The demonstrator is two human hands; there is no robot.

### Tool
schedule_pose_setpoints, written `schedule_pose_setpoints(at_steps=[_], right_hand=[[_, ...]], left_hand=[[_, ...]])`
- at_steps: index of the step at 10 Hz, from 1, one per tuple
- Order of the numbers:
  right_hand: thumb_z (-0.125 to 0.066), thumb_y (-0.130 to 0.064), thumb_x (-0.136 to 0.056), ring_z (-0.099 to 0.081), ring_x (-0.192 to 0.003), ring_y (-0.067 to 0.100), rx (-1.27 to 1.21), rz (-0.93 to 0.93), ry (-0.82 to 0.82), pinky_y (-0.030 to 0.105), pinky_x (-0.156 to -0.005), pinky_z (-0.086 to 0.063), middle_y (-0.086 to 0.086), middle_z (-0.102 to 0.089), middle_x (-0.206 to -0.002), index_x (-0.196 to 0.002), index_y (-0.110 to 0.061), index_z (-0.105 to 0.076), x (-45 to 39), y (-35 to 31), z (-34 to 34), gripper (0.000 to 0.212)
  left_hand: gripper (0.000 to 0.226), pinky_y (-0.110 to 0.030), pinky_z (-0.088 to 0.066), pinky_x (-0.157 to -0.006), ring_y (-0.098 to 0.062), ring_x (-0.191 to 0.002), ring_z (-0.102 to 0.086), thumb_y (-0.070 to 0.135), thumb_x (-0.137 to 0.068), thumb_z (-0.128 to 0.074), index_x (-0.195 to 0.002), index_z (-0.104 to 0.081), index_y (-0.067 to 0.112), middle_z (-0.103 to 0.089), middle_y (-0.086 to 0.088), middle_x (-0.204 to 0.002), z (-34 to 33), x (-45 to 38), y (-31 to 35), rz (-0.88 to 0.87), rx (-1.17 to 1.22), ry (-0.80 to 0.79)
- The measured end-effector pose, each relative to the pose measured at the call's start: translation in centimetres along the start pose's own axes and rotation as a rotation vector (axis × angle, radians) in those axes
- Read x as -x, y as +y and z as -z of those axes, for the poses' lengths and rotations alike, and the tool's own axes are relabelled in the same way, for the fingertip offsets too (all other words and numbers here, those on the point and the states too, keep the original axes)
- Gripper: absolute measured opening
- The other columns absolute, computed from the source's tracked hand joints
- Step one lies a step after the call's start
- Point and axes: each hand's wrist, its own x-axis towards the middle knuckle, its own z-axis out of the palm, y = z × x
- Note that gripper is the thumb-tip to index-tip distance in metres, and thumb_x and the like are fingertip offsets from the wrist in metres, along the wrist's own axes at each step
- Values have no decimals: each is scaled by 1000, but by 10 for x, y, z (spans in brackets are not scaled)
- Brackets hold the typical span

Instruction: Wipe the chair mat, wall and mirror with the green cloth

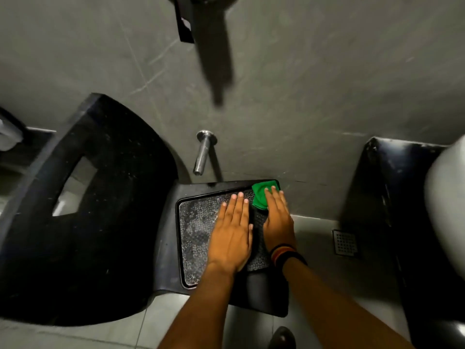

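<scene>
A dark patterned chair mat [198, 227] lies on the seat of a black plastic chair [100, 222]. My left hand [232, 233] rests flat on the mat with fingers spread, holding nothing. My right hand [278, 220] presses flat on the green cloth [261, 195] at the mat's far right corner, next to the grey wall [302, 96]. Most of the cloth shows beyond my fingertips. No mirror is in view.
A chrome tap [203, 154] sticks out of the wall just above the chair seat. A black counter with a white basin [445, 197] stands at the right. A square floor drain [345, 242] sits between the chair and that counter. A dark fixture [186, 21] hangs above.
</scene>
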Motion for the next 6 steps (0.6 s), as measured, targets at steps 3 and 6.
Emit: schedule_pose_setpoints(at_steps=[3,6], right_hand=[[-32,-31,-103,4,-155,26,339,-12,-107,49,-125,-1,11,2,-167,-157,-11,-2,-3,5,-13,65],[-35,-33,-103,14,-153,22,329,198,111,48,-125,2,9,10,-166,-157,-11,1,-27,-48,67,69]], left_hand=[[64,-44,7,-131,-26,-159,18,33,-109,-14,-163,9,7,15,-13,-173,-3,-2,-9,-5,-23,6],[64,-45,-1,-131,-27,-161,3,33,-105,-14,-163,-4,7,0,-15,-173,75,-9,14,-98,-7,220]])
